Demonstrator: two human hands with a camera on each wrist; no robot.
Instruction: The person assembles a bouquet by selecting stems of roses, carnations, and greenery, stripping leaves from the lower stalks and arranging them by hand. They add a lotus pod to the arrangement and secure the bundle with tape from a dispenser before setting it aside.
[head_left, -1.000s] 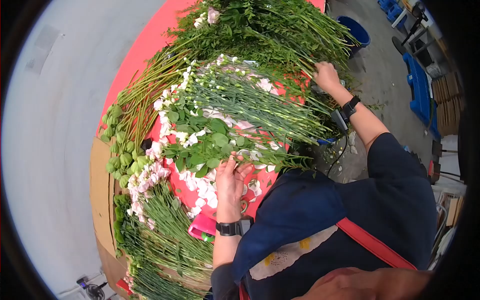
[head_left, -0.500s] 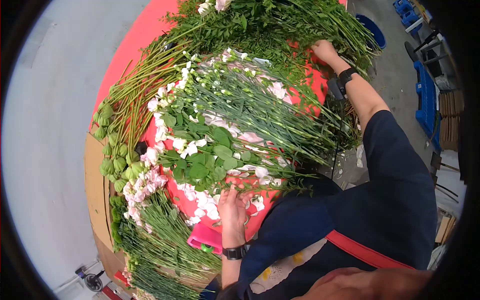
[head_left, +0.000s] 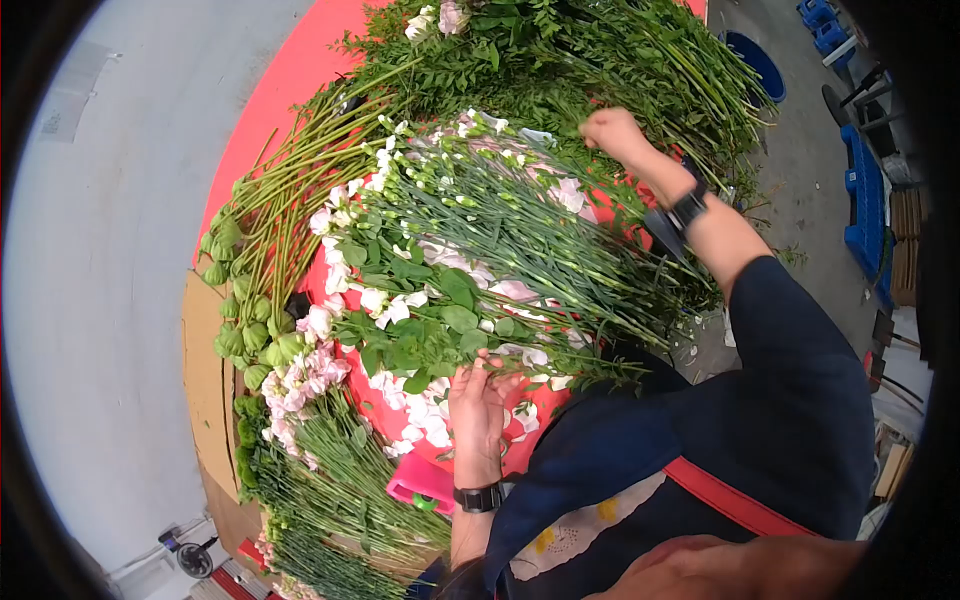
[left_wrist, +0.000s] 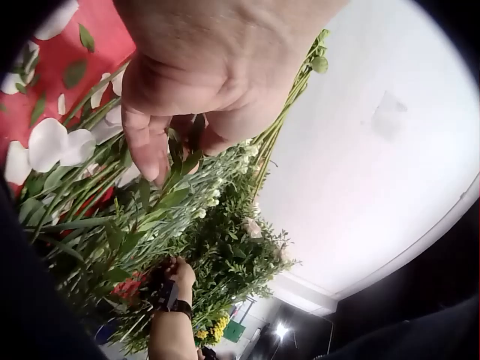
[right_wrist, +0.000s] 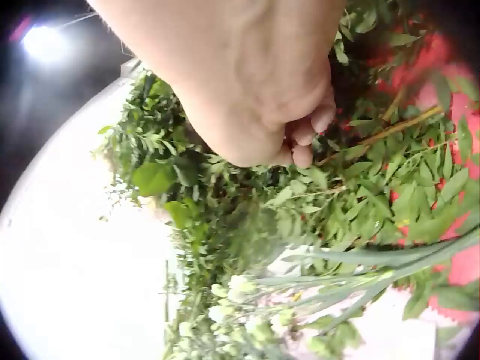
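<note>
Red table point(head_left: 283, 92): left hand point(head_left: 478, 405) pinches leafy white-flowered stems point(head_left: 425, 335)

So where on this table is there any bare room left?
Bare red tabletop runs along the edge by the grey floor, beside the green stems. A petal-strewn patch borders the left hand, which pinches leafy stems. Elsewhere flowers crowd it.

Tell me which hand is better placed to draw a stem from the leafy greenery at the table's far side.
Right. The right hand sits over the leafy greenery, fingers apparently curled round its stems. The left hand is near the body, pinching the white-flowered stems, so it looks occupied and farther away.
</note>
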